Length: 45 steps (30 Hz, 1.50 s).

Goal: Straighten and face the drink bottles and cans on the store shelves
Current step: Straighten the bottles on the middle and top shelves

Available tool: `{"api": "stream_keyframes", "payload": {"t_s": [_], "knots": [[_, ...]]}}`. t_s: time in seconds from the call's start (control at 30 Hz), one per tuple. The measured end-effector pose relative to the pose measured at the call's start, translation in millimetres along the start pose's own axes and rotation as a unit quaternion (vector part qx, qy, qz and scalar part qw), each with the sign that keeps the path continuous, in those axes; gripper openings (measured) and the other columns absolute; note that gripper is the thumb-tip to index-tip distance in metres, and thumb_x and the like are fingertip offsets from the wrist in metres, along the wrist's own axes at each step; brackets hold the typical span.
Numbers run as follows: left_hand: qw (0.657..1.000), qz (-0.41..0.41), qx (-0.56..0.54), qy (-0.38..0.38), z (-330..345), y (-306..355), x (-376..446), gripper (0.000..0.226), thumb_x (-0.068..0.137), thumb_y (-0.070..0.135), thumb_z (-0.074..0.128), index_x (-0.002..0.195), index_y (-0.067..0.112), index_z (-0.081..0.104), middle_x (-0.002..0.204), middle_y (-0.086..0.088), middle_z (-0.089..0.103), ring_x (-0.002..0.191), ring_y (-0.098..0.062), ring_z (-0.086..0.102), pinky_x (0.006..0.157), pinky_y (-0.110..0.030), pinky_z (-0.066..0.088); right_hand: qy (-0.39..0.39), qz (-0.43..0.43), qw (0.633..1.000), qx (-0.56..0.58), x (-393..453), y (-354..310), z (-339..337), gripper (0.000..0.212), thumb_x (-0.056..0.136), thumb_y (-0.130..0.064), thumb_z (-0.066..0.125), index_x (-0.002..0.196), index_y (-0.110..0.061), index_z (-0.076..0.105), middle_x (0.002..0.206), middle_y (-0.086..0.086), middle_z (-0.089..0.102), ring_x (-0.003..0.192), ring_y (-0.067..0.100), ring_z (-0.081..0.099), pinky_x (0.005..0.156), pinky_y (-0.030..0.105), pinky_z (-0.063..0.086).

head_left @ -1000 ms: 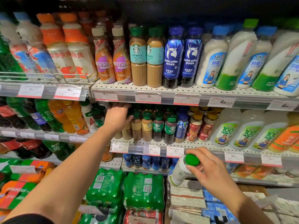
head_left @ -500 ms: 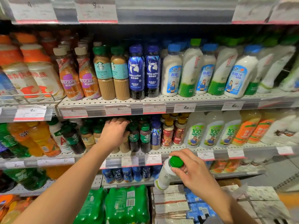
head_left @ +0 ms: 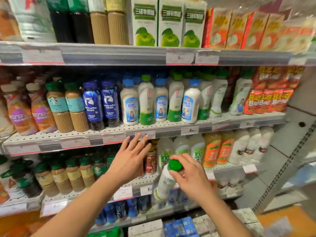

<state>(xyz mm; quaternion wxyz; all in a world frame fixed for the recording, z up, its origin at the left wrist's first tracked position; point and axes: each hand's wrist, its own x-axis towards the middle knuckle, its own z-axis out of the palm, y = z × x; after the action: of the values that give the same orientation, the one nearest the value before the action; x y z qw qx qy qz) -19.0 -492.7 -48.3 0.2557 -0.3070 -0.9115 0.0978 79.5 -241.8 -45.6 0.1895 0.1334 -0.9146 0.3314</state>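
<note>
Three tiers of shelves [head_left: 119,132] stocked with drinks, now seen higher up and further right than half a second ago: cartons [head_left: 169,23] on the top tier newly in frame. Left hand [head_left: 130,158] withdrawn from the small coffee bottles [head_left: 71,173] it was reaching among, now hovering with fingers [head_left: 136,141] spread and released, tips just under the middle shelf's price strip, grasping nothing. Likely done with that row and moving to the next gap. Right hand [head_left: 189,177] clenched around the neck of a white bottle [head_left: 165,183] as before, in front of the lower shelf, off any shelf. Long axis tilted, green cap [head_left: 175,165] up and toward the camera, base down-left; label mostly hidden, so facing not yet settled.
</note>
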Motion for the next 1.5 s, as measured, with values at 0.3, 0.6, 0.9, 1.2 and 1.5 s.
{"api": "stream_keyframes", "payload": {"t_s": [0.3, 0.6, 0.9, 1.2, 1.5], "knots": [[1.000, -0.002, 0.026, 0.003, -25.5, 22.1, 30.3, 0.072, 0.073, 0.031, 0.072, 0.142, 0.021, 0.055, 0.162, -0.011, 0.034, 0.150, -0.033, 0.029, 0.119, -0.058, 0.027, 0.045, 0.000, 0.999, -0.022, 24.3, 36.1, -58.7, 0.033, 0.090, -0.036, 0.070, 0.122, -0.037, 0.060, 0.110, -0.020, 0.053, 0.083, -0.002, 0.054, 0.079, 0.025, 0.047], [0.985, 0.051, 0.035, 0.160, -137.0, 79.1, 162.4, 0.060, 0.084, 0.023, 0.062, 0.143, 0.016, 0.052, 0.163, -0.012, 0.030, 0.151, -0.036, 0.026, 0.118, -0.058, 0.027, 0.175, -0.006, 0.984, -0.038, 82.9, 66.8, -173.0, 0.034, 0.093, -0.033, 0.068, 0.127, -0.029, 0.064, 0.117, -0.010, 0.059, 0.078, 0.012, 0.057, 0.088, 0.038, 0.051], [0.977, -0.060, 0.090, 0.184, -194.5, 62.5, 250.9, 0.078, 0.081, 0.024, 0.061, 0.154, 0.014, 0.035, 0.164, -0.013, 0.027, 0.150, -0.037, 0.025, 0.116, -0.058, 0.027, 0.216, 0.011, 0.968, -0.129, 152.9, 112.7, -274.7, 0.035, 0.098, -0.033, 0.063, 0.132, -0.024, 0.062, 0.123, 0.001, 0.061, 0.109, 0.023, 0.058, 0.093, 0.036, 0.045], [0.971, -0.078, 0.133, 0.185, -174.5, 62.3, 255.9, 0.091, 0.078, 0.038, 0.066, 0.158, 0.014, 0.028, 0.169, -0.011, 0.011, 0.154, -0.036, 0.014, 0.119, -0.059, 0.020, 0.207, 0.023, 0.965, -0.159, 205.3, 136.8, -289.6, 0.039, 0.099, -0.032, 0.059, 0.137, -0.021, 0.059, 0.122, 0.005, 0.059, 0.109, 0.026, 0.057, 0.084, 0.030, 0.036], [0.969, -0.081, 0.133, 0.193, -174.0, 64.4, 255.5, 0.095, 0.077, 0.039, 0.072, 0.158, 0.014, 0.029, 0.169, -0.011, 0.011, 0.154, -0.037, 0.015, 0.119, -0.060, 0.020, 0.113, 0.008, 0.977, -0.182, 238.6, 150.1, -288.1, 0.043, 0.103, -0.036, 0.049, 0.145, -0.029, 0.052, 0.137, 0.011, 0.055, 0.129, 0.033, 0.051, 0.102, 0.046, 0.045]]}}
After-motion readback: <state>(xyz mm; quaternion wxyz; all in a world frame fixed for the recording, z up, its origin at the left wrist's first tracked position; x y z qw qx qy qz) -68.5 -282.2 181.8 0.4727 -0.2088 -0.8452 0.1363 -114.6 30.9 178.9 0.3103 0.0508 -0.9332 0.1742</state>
